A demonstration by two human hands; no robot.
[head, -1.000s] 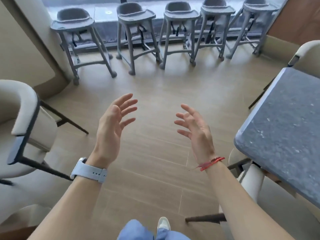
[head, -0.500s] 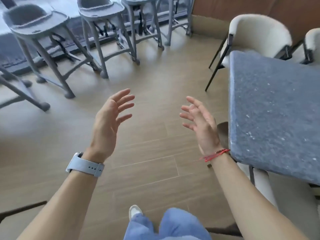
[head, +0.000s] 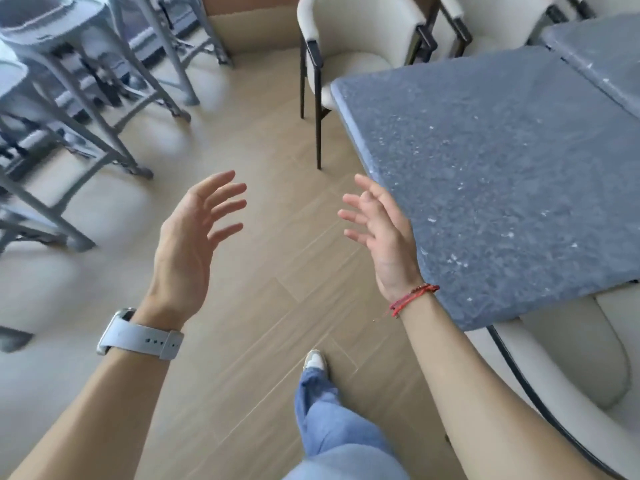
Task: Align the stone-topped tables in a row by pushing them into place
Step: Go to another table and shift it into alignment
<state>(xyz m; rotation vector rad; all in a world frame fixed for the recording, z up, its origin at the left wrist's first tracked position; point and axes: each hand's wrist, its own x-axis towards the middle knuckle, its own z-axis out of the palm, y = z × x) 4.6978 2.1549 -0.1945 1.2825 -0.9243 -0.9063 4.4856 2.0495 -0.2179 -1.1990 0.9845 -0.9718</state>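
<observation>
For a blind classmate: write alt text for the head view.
Both hands, left hand and right hand, hang open and empty above a wood floor, beside a stone-topped table on the right. Cream chairs stand behind it.

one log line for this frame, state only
phase: approach | left hand: open, free | right hand: open, free, beside near table edge | second table: adjacent, skewed | contact: none

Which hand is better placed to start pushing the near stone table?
Right. The right hand, open and empty, hovers beside the near stone table at its left edge. The left hand, also open, is over bare floor, farther away.
</observation>
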